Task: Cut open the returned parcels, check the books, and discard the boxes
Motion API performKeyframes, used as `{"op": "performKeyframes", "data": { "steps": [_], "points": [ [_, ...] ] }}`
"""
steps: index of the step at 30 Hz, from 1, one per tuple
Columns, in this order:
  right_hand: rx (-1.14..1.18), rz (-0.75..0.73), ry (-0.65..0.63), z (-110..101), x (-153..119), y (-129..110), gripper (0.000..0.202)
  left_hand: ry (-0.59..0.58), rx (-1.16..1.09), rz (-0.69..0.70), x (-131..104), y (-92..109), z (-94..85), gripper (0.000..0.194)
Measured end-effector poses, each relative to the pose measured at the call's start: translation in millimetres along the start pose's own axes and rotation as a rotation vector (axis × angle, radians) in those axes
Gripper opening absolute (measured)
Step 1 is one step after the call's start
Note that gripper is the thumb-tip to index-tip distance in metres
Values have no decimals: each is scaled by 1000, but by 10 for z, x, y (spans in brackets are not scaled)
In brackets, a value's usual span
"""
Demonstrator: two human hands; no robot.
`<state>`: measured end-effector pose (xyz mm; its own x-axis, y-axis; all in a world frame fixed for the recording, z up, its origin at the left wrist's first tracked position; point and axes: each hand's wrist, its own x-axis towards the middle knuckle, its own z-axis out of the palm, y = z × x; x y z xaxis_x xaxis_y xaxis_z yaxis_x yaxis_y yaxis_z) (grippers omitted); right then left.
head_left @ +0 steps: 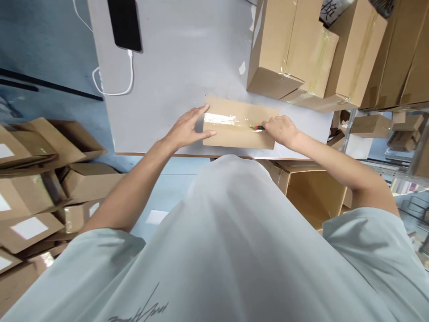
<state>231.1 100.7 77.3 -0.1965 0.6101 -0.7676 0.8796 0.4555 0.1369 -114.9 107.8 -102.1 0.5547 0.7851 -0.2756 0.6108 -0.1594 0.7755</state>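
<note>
Head view: carton [239,139] being steadied at 12 o'clock on grey worktop [177,58], its 9-o'clock end being spanned by open left hand [187,127]. Knife [259,127] being gripped by closed right hand [281,129]; blade probably best being kept shallow along tape [219,119]. Phone [124,24] being kept at 11, boxes [288,40] being stacked at 1.

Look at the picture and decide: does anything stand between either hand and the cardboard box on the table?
Nothing visible stands between the left hand and the cardboard box; that hand is at its left end. At the right hand, only the cutter it holds shows ahead, over the box's top.
</note>
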Motion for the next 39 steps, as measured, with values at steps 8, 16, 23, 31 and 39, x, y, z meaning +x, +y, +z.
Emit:
{"op": "performKeyframes", "data": {
  "steps": [8, 16, 23, 31, 39],
  "points": [
    [79, 89, -19, 721, -338, 921, 50, -32, 119, -148, -22, 150, -110, 126],
    [672, 234, 260, 1929, 13, 1638, 29, -33, 147, -214, -17, 234, -166, 135],
    [1961, 445, 267, 2510, 699, 587, 45, -40, 127, -262, -70, 289, -282, 138],
    [2246, 460, 305, 2317, 883, -136, 49, -21, 81, -314, -171, 2, -512, 126],
    [2334, 398, 434, 1822, 630, -211, 49, 43, -162, -442, -181, -275, -631, 128]
  ]
}}
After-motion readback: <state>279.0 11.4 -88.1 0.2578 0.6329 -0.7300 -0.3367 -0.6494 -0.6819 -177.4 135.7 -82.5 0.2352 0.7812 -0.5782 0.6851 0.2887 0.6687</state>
